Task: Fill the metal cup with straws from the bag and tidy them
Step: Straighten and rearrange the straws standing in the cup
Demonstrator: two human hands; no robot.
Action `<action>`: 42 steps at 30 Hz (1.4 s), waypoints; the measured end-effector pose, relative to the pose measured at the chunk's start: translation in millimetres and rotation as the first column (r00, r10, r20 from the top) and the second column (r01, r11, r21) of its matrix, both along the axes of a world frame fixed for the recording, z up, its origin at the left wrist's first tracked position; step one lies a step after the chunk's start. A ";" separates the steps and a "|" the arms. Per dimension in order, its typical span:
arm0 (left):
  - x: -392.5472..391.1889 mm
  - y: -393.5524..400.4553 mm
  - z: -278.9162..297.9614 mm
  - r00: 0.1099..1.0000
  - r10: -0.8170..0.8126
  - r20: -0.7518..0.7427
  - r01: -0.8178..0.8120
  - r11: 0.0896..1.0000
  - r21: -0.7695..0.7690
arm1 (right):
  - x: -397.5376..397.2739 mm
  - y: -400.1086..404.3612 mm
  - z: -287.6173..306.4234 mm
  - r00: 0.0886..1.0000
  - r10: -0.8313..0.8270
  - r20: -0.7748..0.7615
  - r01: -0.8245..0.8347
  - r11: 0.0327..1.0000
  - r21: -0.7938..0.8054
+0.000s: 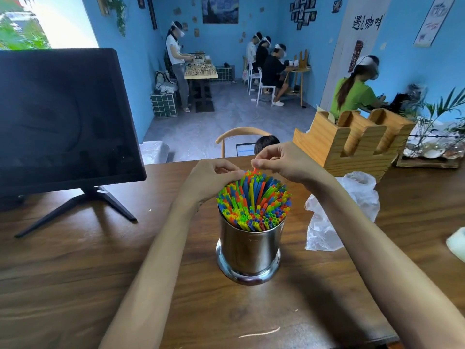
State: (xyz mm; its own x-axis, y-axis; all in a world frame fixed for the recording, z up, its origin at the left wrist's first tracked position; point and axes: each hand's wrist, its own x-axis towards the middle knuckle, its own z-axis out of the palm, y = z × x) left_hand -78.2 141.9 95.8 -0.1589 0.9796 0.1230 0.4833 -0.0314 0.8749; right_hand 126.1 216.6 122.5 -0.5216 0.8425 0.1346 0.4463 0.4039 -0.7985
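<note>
1. Straws (pixel 254 205) stand packed upright in the metal cup (pixel 249 250), which sits at the middle of the wooden table (pixel 75 260); their open ends fan outward above the rim, and a few at the far side stick up higher than the rest.
2. Right hand (pixel 281 159) is above the far edge of the bundle, thumb and fingers pressed together on the tip of one orange straw (pixel 255 171) that stands proud (a pinch, not a full grasp).
3. Left hand (pixel 214 177) is at the far-left edge of the bundle, fingers curled and touching the tips there; whether it actually pinches a straw I cannot tell.
4. Key relation: the orange straw's long axis runs nearly vertical, straight down from the right fingertips into the cup. Judged: a push along that axis would level it; the right hand is the one placed to do it.
5. Plastic bag (pixel 342 210) lies crumpled on the table right of the cup, near the right forearm; no straws visible in it, so filling looks finished and tidying is the step in hand.
</note>
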 end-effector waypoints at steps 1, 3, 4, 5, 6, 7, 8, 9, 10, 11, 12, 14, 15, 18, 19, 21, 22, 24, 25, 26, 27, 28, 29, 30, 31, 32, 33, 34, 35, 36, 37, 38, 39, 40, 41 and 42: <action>-0.2 -0.1 0.0 1.000 -0.009 0.001 0.009 1.000 -0.001 | 0.3 0.0 1.7 1.000 0.006 0.004 -0.006 1.000 0.010; 0.2 -0.5 -0.1 1.000 -0.019 0.001 0.019 1.000 0.012 | -0.4 -2.0 4.7 1.000 0.012 0.017 -0.012 0.999 0.044; 0.7 -0.9 0.3 1.000 -0.015 0.015 0.015 0.999 0.032 | -0.6 -3.3 7.5 1.000 0.001 -0.002 -0.001 0.997 0.077; 1.5 -1.2 1.7 0.999 -0.005 0.049 0.002 0.998 0.062 | -0.6 -5.1 12.7 0.999 -0.017 -0.045 0.022 0.993 0.117; 2.2 -1.5 3.7 0.996 0.010 0.090 -0.019 0.995 0.101 | -0.1 -7.4 20.1 0.993 -0.036 -0.109 0.053 0.986 0.156; 2.4 -1.2 5.8 0.993 0.025 0.114 -0.041 0.988 0.148 | 0.8 -10.6 29.4 0.979 -0.052 -0.196 0.089 0.978 0.188; 2.5 -0.5 8.4 0.993 0.031 0.116 -0.054 0.979 0.198 | 2.2 -13.7 39.4 0.953 -0.061 -0.296 0.130 0.967 0.217; 3.2 0.0 11.3 0.994 0.023 0.108 -0.049 0.968 0.245 | 3.9 -16.9 49.6 0.916 -0.062 -0.396 0.171 0.954 0.245; 4.0 0.4 14.5 0.995 -0.006 0.101 -0.023 0.959 0.282 | 5.7 -20.3 59.0 0.871 -0.056 -0.487 0.211 0.939 0.270; 5.0 0.8 17.3 0.994 -0.049 0.093 0.018 0.953 0.304 | 7.1 -23.9 67.0 0.818 -0.045 -0.573 0.248 0.927 0.281; 6.0 1.1 19.6 0.993 -0.093 0.080 0.064 0.949 0.310 | 8.3 -27.4 73.2 0.756 -0.035 -0.653 0.275 0.923 0.269; 8.3 1.2 23.5 0.986 -0.154 0.059 0.130 0.944 0.305 | 10.8 -32.8 78.8 0.633 -0.031 -0.773 0.281 0.940 0.193; 8.3 1.5 24.5 0.981 -0.177 0.079 0.143 0.936 0.321 | 11.9 -34.4 78.5 0.589 -0.039 -0.807 0.271 0.950 0.153; 1.6 -0.8 26.7 0.926 -0.230 0.301 0.107 0.922 0.373 | 18.7 -34.3 64.4 0.525 -0.087 -0.847 0.238 0.970 0.048; -2.7 -1.9 27.9 0.892 -0.239 0.384 0.085 0.923 0.376 | 22.0 -33.8 56.7 0.527 -0.104 -0.844 0.221 0.975 0.018; -11.2 -4.3 30.8 0.804 -0.251 0.539 0.036 0.926 0.377 | 30.8 -33.5 37.9 0.582 -0.139 -0.801 0.194 0.981 -0.029; -15.1 -4.7 32.5 0.753 -0.258 0.606 0.011 0.925 0.380 | 35.6 -34.1 27.8 0.630 -0.148 -0.762 0.183 0.982 -0.039; -21.6 -4.2 37.0 0.682 -0.279 0.676 -0.015 0.919 0.395 | 39.6 -35.7 7.5 0.749 -0.110 -0.653 0.130 0.991 -0.017; -22.7 -4.1 40.1 0.671 -0.290 0.682 -0.019 0.913 0.407 | 38.5 -37.5 -2.4 0.810 -0.062 -0.584 0.087 0.996 0.015; -21.9 -4.0 43.7 0.669 -0.300 0.680 -0.020 0.907 0.420 | 36.1 -40.0 -11.0 0.859 -0.007 -0.512 0.037 0.998 0.048; -19.3 -3.6 47.2 0.682 -0.307 0.664 -0.019 0.900 0.436 | 32.7 -42.9 -17.2 0.892 0.043 -0.450 -0.012 0.997 0.070; -15.1 -3.3 50.3 0.715 -0.311 0.626 -0.016 0.888 0.460 | 29.4 -44.9 -21.6 0.908 0.077 -0.411 -0.047 0.995 0.082; -10.0 -2.7 52.7 0.766 -0.310 0.564 -0.013 0.868 0.496 | 27.0 -45.6 -24.1 0.914 0.094 -0.393 -0.063 0.994 0.093; -3.7 -2.7 54.6 0.816 -0.307 0.490 -0.010 0.840 0.542 | 26.5 -44.2 -24.2 0.916 0.098 -0.390 -0.059 0.992 0.110; 0.5 -3.0 55.1 0.859 -0.299 0.415 -0.002 0.809 0.588 | 24.8 -41.5 -23.4 0.911 0.088 -0.404 -0.040 0.991 0.125; 3.7 -3.4 55.0 0.892 -0.292 0.346 0.014 0.781 0.624 | 24.3 -36.8 -22.2 0.902 0.062 -0.428 -0.007 0.992 0.130; 5.2 -4.1 54.1 0.916 -0.288 0.279 0.046 0.767 0.641 | 23.0 -30.8 -21.2 0.893 0.030 -0.449 0.028 0.992 0.121; 5.8 -5.4 52.6 0.932 -0.292 0.214 0.093 0.765 0.637 | 21.3 -24.5 -20.8 0.894 -0.009 -0.448 0.065 0.992 0.110; 6.6 -6.8 50.4 0.938 -0.310 0.159 0.150 0.772 0.617 | 18.8 -17.9 -20.5 0.911 -0.039 -0.410 0.084 0.992 0.093; 6.9 -8.0 47.3 0.936 -0.334 0.115 0.209 0.785 0.584 | 16.2 -12.3 -20.9 0.939 -0.053 -0.340 0.079 0.995 0.063; 7.2 -9.3 43.3 0.933 -0.351 0.077 0.256 0.799 0.544 | 13.4 -7.0 -21.6 0.967 -0.049 -0.251 0.057 0.998 0.025; 7.4 -10.4 39.0 0.936 -0.351 0.040 0.285 0.818 0.500 | 10.6 -2.6 -22.2 0.987 -0.016 -0.162 0.015 1.000 -0.007; 6.9 -11.2 34.1 0.941 -0.339 0.003 0.301 0.838 0.454 | 8.1 0.4 -22.6 0.995 0.034 -0.089 -0.036 0.999 -0.027; 5.4 -11.7 29.3 0.945 -0.325 -0.043 0.312 0.853 0.418 | 5.7 1.9 -21.9 0.995 0.087 -0.039 -0.088 0.995 -0.039; 3.2 -11.5 25.0 0.944 -0.315 -0.097 0.328 0.862 0.388 | 3.0 2.9 -20.5 0.991 0.132 -0.016 -0.133 0.990 -0.049; 0.1 -11.4 21.6 0.937 -0.314 -0.151 0.348 0.868 0.355 | 0.7 3.6 -19.4 0.987 0.161 -0.011 -0.161 0.985 -0.064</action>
